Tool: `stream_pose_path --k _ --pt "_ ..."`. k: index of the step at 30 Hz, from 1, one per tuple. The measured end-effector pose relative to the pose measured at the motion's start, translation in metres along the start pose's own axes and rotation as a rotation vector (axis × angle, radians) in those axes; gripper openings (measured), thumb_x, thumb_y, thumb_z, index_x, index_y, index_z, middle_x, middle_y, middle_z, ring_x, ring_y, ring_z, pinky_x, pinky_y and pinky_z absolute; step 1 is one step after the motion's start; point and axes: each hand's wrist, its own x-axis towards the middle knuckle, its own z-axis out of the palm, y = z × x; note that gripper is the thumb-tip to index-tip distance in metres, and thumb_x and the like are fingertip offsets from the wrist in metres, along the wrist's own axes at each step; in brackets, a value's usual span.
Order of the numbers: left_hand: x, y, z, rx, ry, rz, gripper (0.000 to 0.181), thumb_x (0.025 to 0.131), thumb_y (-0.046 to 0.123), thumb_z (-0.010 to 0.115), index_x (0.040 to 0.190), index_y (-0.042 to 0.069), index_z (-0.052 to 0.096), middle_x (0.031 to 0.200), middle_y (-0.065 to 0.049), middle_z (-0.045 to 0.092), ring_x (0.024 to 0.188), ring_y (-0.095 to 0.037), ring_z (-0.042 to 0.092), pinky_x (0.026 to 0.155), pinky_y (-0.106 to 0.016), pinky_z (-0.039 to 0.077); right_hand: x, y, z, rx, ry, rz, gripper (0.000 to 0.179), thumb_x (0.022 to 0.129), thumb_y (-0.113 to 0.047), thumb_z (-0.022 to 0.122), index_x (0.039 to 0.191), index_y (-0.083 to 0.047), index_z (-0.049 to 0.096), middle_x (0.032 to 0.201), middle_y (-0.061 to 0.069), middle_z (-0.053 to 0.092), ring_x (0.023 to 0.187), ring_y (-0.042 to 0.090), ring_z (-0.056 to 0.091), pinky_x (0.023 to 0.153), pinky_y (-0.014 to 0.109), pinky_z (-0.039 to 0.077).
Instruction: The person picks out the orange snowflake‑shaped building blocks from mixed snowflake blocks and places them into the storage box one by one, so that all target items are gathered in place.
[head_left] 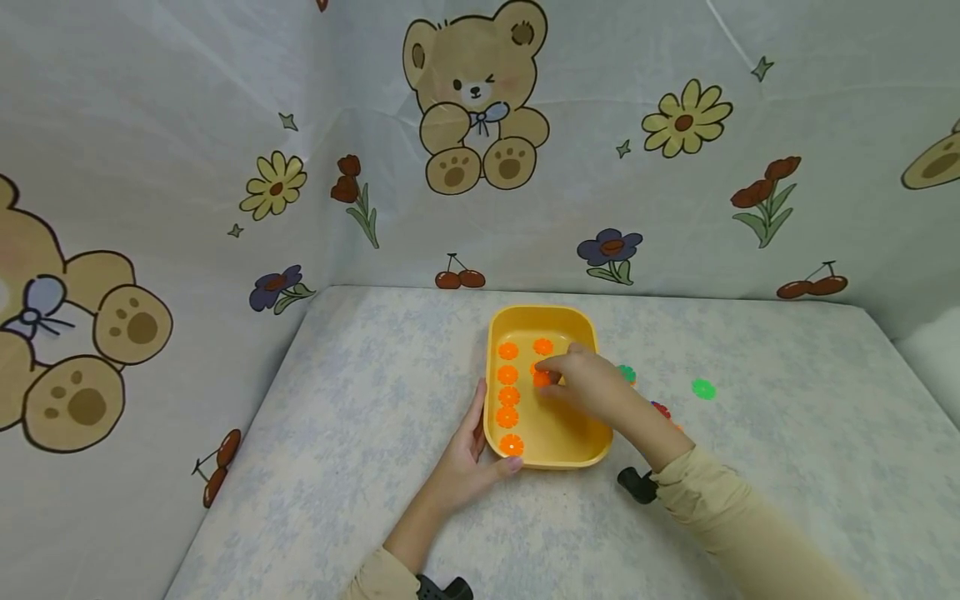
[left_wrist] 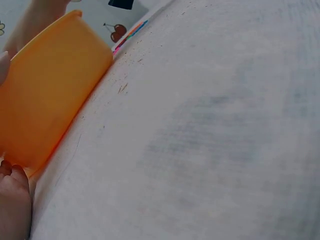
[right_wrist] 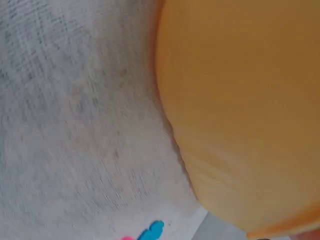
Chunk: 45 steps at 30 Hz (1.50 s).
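Note:
A yellow rectangular tub [head_left: 566, 442] stands on the table, its side also showing in the left wrist view. My left hand [head_left: 463, 471] holds the tub's near left corner, thumb at the front rim and fingers along the left wall. Inside the tub, several small orange flower-shaped discs [head_left: 508, 396] lie in a column along the left side. Another orange disc [head_left: 543, 346] lies to their right, near the far end. My right hand [head_left: 588, 385] reaches in over the right wall and pinches an orange disc [head_left: 541, 379] between thumb and forefinger, partly hiding it.
Right of the tub, a green disc [head_left: 703, 389] lies on the table. More coloured discs, one green [head_left: 627, 372] and one red [head_left: 661, 409], are partly covered by the right arm. A patterned cloth wall [head_left: 525, 242] rises behind the table.

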Motion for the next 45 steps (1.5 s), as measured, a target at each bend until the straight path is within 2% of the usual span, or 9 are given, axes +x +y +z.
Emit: stream_pose_path --k 4,11,18,25,35,37,39,45 --pt "-0.001 0.0 -0.001 -0.003 -0.003 0.004 0.107 0.087 0.012 0.076 0.16 0.033 0.0 0.166 0.017 -0.001 0.154 -0.007 0.006 0.122 -0.026 0.017 0.006 0.0 0.01 -0.054 0.014 -0.039 0.028 0.084 -0.026 0.08 0.106 -0.009 0.076 0.081 -0.004 0.067 0.08 0.017 0.048 0.068 0.025 0.042" --pt "-0.001 0.001 -0.001 -0.004 -0.004 0.007 0.108 0.087 0.012 0.076 0.16 0.029 -0.001 0.166 0.016 -0.002 0.154 -0.007 0.006 0.122 -0.024 0.018 0.01 0.001 0.021 -0.165 0.071 -0.079 0.027 0.08 -0.036 0.082 0.092 -0.012 0.077 0.08 -0.004 0.069 0.075 0.019 0.046 0.067 0.028 0.037" --pt "0.0 0.0 -0.001 -0.004 -0.001 0.001 0.108 0.087 0.012 0.076 0.161 0.027 -0.001 0.166 0.017 0.0 0.154 -0.005 0.008 0.12 -0.018 0.02 0.011 0.003 0.023 -0.261 0.086 -0.046 0.025 0.08 -0.043 0.08 0.082 -0.019 0.075 0.069 -0.009 0.064 0.075 0.02 0.04 0.065 0.03 0.033" --pt "0.0 0.001 0.0 -0.005 -0.001 0.002 0.109 0.087 0.012 0.077 0.161 0.027 -0.001 0.165 0.018 0.0 0.154 -0.005 0.008 0.12 -0.02 0.02 0.01 0.006 0.024 -0.29 0.089 -0.031 0.023 0.079 -0.042 0.082 0.086 -0.021 0.077 0.072 -0.01 0.066 0.076 0.021 0.041 0.066 0.031 0.031" --pt "0.0 0.002 0.001 0.001 0.004 -0.002 0.109 0.086 0.012 0.077 0.161 0.026 -0.001 0.166 0.016 -0.001 0.154 -0.005 0.007 0.119 -0.015 0.02 0.011 0.009 0.028 -0.399 0.084 -0.042 0.025 0.08 -0.043 0.08 0.098 -0.025 0.08 0.086 -0.001 0.068 0.078 0.022 0.04 0.064 0.031 0.03" --pt "0.0 0.003 0.001 -0.001 0.003 -0.001 0.109 0.086 0.011 0.077 0.161 0.026 -0.001 0.166 0.016 -0.001 0.154 -0.005 0.007 0.118 -0.014 0.02 0.01 0.009 0.027 -0.396 0.087 -0.05 0.026 0.08 -0.044 0.081 0.098 -0.025 0.08 0.086 -0.001 0.068 0.077 0.022 0.039 0.063 0.031 0.03" --pt "0.0 0.003 0.001 -0.002 0.004 -0.001 0.109 0.086 0.011 0.077 0.161 0.026 -0.001 0.166 0.016 -0.001 0.154 -0.005 0.007 0.118 -0.014 0.02 0.01 0.008 0.024 -0.348 0.111 -0.058 0.028 0.08 -0.042 0.081 0.101 -0.023 0.08 0.087 -0.001 0.069 0.077 0.022 0.04 0.064 0.031 0.029" --pt "0.0 0.003 0.001 -0.002 0.007 0.005 0.109 0.086 0.011 0.077 0.161 0.026 -0.001 0.166 0.014 -0.001 0.154 -0.006 0.007 0.119 -0.015 0.02 0.002 0.009 0.003 -0.163 0.274 -0.067 0.032 0.086 -0.031 0.078 0.113 -0.014 0.077 0.091 0.002 0.072 0.079 0.022 0.044 0.067 0.032 0.032"
